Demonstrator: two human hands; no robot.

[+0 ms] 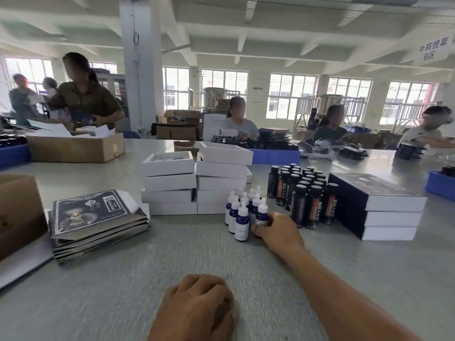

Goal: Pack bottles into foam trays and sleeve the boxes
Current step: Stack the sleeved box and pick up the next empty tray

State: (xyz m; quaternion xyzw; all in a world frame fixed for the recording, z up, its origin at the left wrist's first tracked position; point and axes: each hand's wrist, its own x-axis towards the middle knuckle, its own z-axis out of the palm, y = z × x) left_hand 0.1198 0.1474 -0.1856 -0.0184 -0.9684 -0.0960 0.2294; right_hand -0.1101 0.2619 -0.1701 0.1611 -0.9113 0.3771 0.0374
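Note:
Several small blue dropper bottles [241, 217] with white caps stand in a cluster mid-table. My right hand [279, 231] reaches in from the right and grips the nearest dropper bottle [261, 215] at the cluster's right edge. My left hand [197, 303] lies near the front edge with fingers curled, holding nothing I can see. Right of the cluster stand several tall dark bottles [305, 193]. Behind the droppers rise two stacks of white tray boxes [170, 185]. A pile of flat dark printed sleeves [96, 220] lies at the left. Sleeved boxes [384, 207] are stacked at the right.
A brown carton [17, 212] stands at the far left, another carton [76, 147] of white inserts behind it. Blue bins [440, 184] sit at the right edge and back. Other workers sit and stand across the table. Grey tabletop [172, 254] lies between my hands.

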